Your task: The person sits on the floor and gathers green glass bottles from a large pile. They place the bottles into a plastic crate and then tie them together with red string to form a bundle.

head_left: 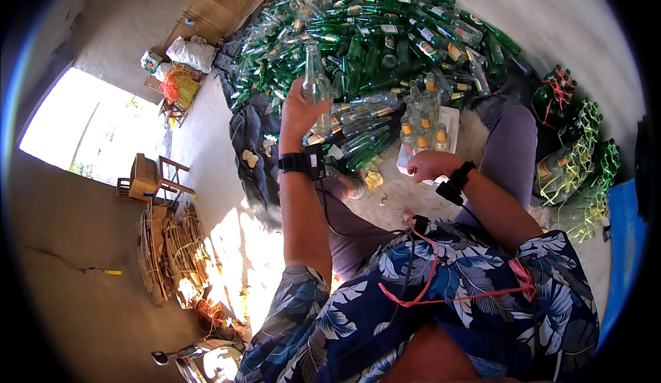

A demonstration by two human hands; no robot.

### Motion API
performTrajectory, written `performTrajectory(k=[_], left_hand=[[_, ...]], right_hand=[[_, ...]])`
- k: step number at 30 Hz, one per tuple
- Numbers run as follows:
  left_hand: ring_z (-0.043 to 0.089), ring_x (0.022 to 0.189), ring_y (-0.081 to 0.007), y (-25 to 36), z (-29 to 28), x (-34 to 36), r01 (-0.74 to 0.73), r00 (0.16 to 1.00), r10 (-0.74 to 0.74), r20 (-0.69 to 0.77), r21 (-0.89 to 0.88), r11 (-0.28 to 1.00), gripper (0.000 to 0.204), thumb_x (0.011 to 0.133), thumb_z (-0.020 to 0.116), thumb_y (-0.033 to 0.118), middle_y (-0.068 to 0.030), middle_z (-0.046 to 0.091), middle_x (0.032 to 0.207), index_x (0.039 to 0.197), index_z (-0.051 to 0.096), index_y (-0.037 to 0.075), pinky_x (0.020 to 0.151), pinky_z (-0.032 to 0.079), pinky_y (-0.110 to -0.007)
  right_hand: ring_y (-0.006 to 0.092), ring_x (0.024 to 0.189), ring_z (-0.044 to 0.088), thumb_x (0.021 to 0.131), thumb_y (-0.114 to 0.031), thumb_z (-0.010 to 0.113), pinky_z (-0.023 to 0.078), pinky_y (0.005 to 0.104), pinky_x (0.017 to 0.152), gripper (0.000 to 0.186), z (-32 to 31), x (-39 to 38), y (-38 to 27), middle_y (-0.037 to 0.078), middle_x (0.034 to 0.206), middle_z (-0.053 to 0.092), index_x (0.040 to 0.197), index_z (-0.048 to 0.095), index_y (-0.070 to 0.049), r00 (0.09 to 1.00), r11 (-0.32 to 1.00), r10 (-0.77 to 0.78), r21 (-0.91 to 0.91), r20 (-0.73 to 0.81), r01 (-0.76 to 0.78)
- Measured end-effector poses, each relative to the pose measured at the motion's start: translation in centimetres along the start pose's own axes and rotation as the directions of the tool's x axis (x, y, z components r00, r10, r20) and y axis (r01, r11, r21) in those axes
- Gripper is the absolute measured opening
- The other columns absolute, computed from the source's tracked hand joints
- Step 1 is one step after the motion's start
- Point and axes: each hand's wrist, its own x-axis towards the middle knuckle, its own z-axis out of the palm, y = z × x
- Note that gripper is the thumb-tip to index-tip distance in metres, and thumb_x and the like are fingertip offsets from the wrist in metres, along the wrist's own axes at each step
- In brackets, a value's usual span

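My left hand (303, 109) is stretched out at the near edge of the bottle heap. Its fingers are wrapped round a clear glass bottle (315, 76), held roughly upright with the neck pointing away from me. My right hand (435, 166) is closed, with the fingers curled under, at the near edge of a white tray (449, 118). Whatever those fingers hold, if anything, is hidden. Several clear bottles with gold neck labels (423, 137) stand close together on the tray, just beyond the right hand.
A large heap of green and clear bottles (365, 32) spreads ahead over dark sheeting (251, 135). Bundles of bottles tied with netting (578, 152) stand at the right. A wooden chair (155, 176) and stacked flattened cardboard (169, 252) are at the left. A crumpled yellow scrap (373, 180) lies between my feet.
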Motion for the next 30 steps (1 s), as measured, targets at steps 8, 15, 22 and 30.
performTrajectory(k=[8, 15, 22, 30], left_hand=[[0.066, 0.108, -0.0344, -2.0, 3.2, 2.5, -0.104, 0.990, 0.115, 0.080, -0.121, 0.987, 0.081, 0.063, 0.087, 0.027, -0.0186, 0.068, 0.118, 0.134, 0.055, 0.002, 0.093, 0.052, -0.041], [0.064, 0.112, -0.0331, 0.6, 9.3, 4.3, -0.305, 0.938, 0.328, 0.115, -0.182, 0.935, 0.080, 0.065, 0.087, 0.026, -0.0163, 0.063, 0.129, 0.136, 0.056, 0.009, 0.094, 0.052, -0.041], [0.062, 0.108, -0.0379, 4.9, 12.3, 3.9, -0.472, 0.874, 0.478, 0.085, -0.082, 0.878, 0.066, 0.064, 0.078, 0.016, -0.0141, 0.063, 0.118, 0.127, 0.060, 0.008, 0.092, 0.051, -0.045], [0.056, 0.117, -0.0354, 7.4, 13.7, 2.7, -0.545, 0.838, 0.545, 0.006, -0.024, 0.838, 0.069, 0.064, 0.079, 0.011, -0.0131, 0.059, 0.126, 0.130, 0.060, 0.009, 0.101, 0.044, -0.045]], right_hand=[[0.0098, 0.075, 0.070, 0.089, -0.016, 0.069, 0.051, 0.0211, 0.056, 0.024, -14.0, -9.3, -12.8, 0.004, 0.095, 0.073, 0.109, 0.070, -0.004, 0.996, 0.770, 0.079, 0.632, 0.046, -0.091], [0.0026, 0.063, 0.053, 0.092, -0.013, 0.069, 0.039, 0.0190, 0.050, 0.024, -20.3, -5.2, -9.6, -0.004, 0.080, 0.060, 0.114, 0.065, -0.004, 0.857, 0.753, 0.176, 0.627, -0.485, 0.200], [0.0028, 0.064, 0.050, 0.095, -0.022, 0.072, 0.040, 0.0219, 0.054, 0.030, -17.1, -2.3, -8.2, -0.004, 0.081, 0.060, 0.119, 0.065, -0.005, 0.767, 0.733, 0.132, 0.583, -0.628, 0.351], [0.0027, 0.063, 0.052, 0.098, -0.023, 0.068, 0.042, 0.0220, 0.056, 0.021, -15.6, -2.7, -10.2, -0.006, 0.073, 0.058, 0.108, 0.069, -0.004, 0.515, 0.718, 0.232, 0.502, -0.826, 0.482]])
